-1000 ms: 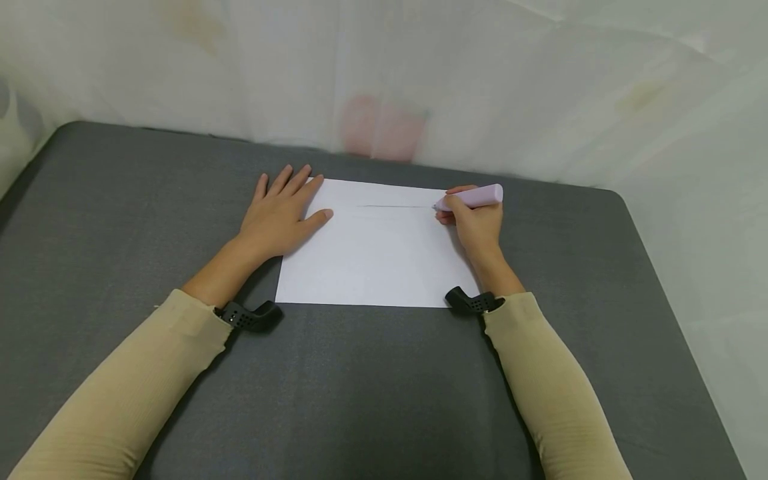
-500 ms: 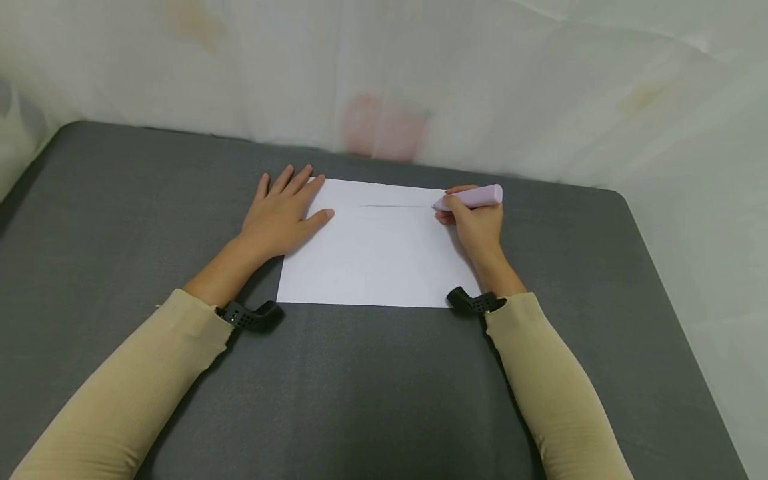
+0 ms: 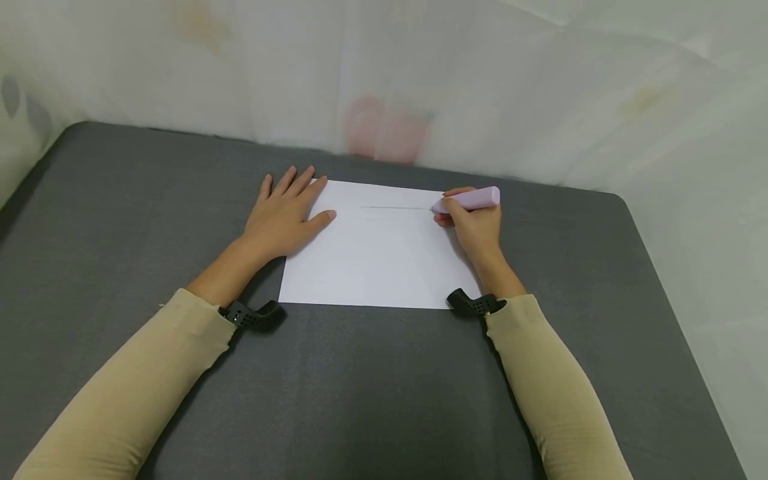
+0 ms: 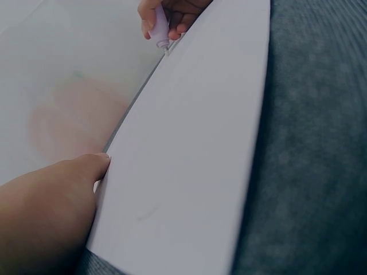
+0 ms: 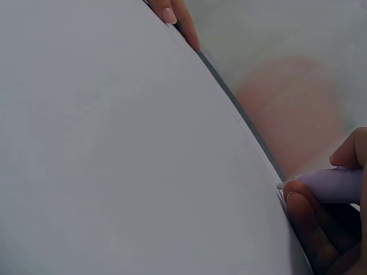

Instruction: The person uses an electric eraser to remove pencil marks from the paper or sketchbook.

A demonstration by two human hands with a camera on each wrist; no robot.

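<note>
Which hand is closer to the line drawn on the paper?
The right hand. It grips the purple marker, whose tip sits at the right end of the line. The left hand lies flat on the paper's left edge, apart from the line's left end.

We find no readable text, label, brand, number or sign; the sheet of paper (image 3: 378,253) bears only a thin line.
</note>
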